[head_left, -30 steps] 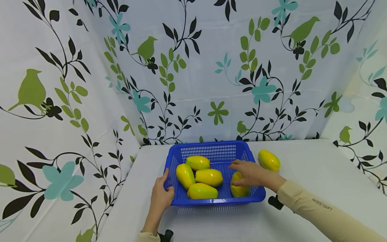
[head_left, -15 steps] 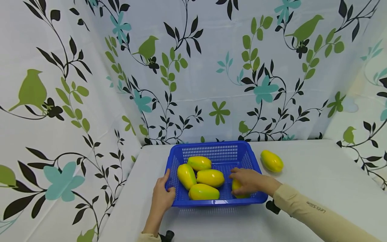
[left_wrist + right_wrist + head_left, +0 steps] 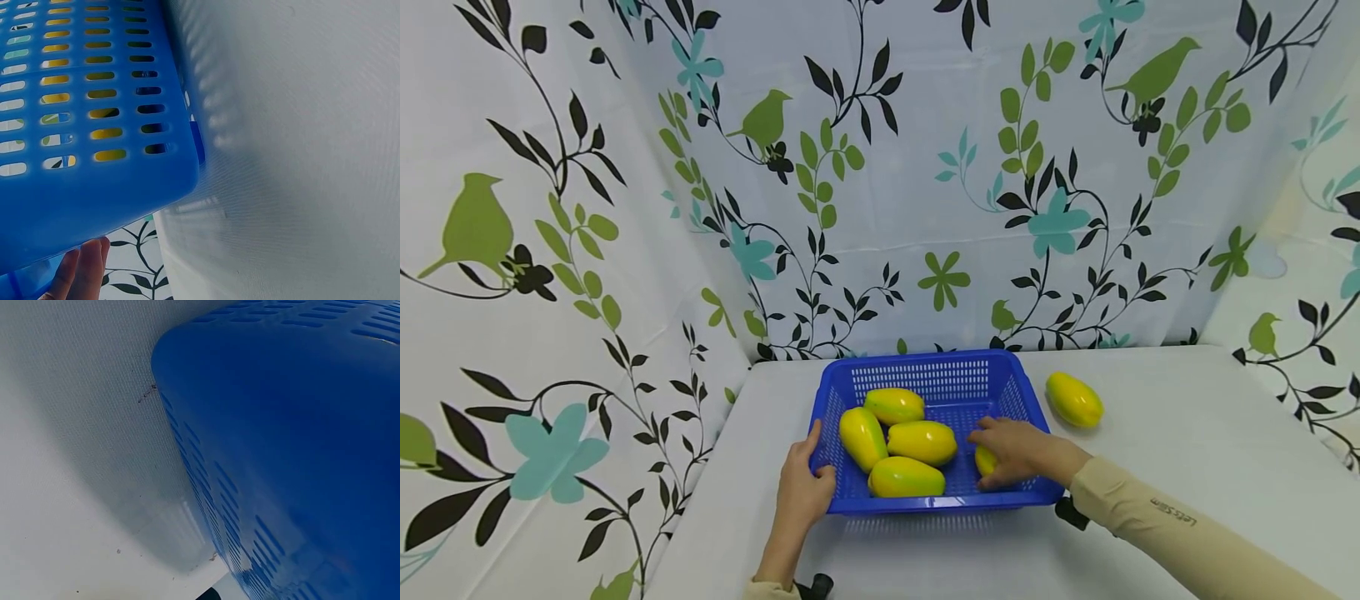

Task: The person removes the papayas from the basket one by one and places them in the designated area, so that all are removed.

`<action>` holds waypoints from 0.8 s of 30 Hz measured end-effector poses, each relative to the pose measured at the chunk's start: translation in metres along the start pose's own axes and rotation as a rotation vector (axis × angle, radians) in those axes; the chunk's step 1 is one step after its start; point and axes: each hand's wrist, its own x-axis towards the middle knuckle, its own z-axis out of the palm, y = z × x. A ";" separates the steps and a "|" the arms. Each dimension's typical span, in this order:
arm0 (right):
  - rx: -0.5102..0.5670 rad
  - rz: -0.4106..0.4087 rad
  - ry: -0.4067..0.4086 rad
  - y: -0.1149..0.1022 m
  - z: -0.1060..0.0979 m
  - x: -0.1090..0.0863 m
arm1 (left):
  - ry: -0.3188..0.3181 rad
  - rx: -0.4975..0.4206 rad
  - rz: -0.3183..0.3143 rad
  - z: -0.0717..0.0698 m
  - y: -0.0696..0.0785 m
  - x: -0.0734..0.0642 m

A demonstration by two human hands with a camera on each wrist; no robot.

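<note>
- now, the yellow fruit sits inside the blue basket, in its right part towards the near side, with only a sliver of it showing.
- that is the change i notice from my feed: about a second ago most of this fruit was visible, and the right hand has since come down over it.
- thumb and fingers lie on either side of it, so i judge it gripped; how firmly i cannot tell, as the right wrist view shows just the basket's outside and no fingers.
- for the work, i take this to mean attention is on this one piece; whether it is being settled or picked up, i cannot say.
- left of it, a cluster of four fruits lies together in the basket, with no shift among them that i can make out.
- the left hand stays at the left rim, thumb over the edge and fingers against the outer side, so i read it as pinching the rim and steadying the basket.
- outside, the loose fruit rests on the white table, right of the basket and untouched.
- behind everything hangs a patterned cloth.
</note>
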 end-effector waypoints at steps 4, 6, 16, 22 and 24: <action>-0.009 0.008 -0.010 -0.001 -0.001 -0.003 | -0.003 0.002 0.002 0.001 0.001 0.000; -0.012 0.009 -0.013 -0.001 -0.002 -0.004 | -0.004 0.005 0.002 0.001 0.001 0.000; -0.079 -0.032 0.053 -0.003 -0.017 -0.006 | -0.013 0.012 -0.005 0.000 0.001 0.000; -0.100 -0.060 0.100 -0.007 -0.038 -0.017 | -0.020 0.008 -0.015 -0.001 0.000 0.001; -0.104 -0.065 0.116 -0.007 -0.046 -0.021 | -0.020 0.007 -0.015 0.000 0.000 0.001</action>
